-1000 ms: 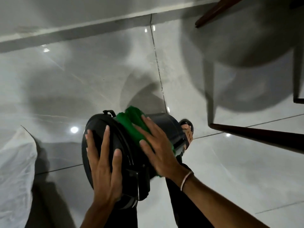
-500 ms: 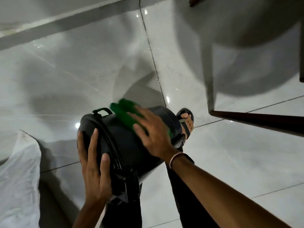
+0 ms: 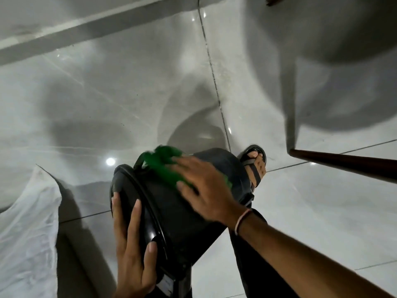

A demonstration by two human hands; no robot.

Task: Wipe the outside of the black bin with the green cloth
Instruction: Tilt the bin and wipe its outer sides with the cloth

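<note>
Black bin (image 3: 180,214): tipped on its side above the floor, lid end toward the camera, base end pointing away near the sandalled foot.
Left hand (image 3: 131,252): laid flat on the lid end of the bin, fingers spread and straight, steadying rather than curling round anything.
Right hand (image 3: 206,190): palm down on the bin's curved outer wall, fingers extended; its grip is a flat press that pins the cloth to the bin, not a closed fist.
Green cloth (image 3: 165,166): bunched on the upper side wall, partly under the right hand's fingers, blurred, just beside the bin's small handle.
Foot in sandal (image 3: 254,164): on the floor beyond the bin's base.
Floor (image 3: 107,100): glossy pale tile with grout lines.
White plastic sheet (image 3: 28,229): crumpled at the left.
Dark wooden leg (image 3: 343,166): at the right.
</note>
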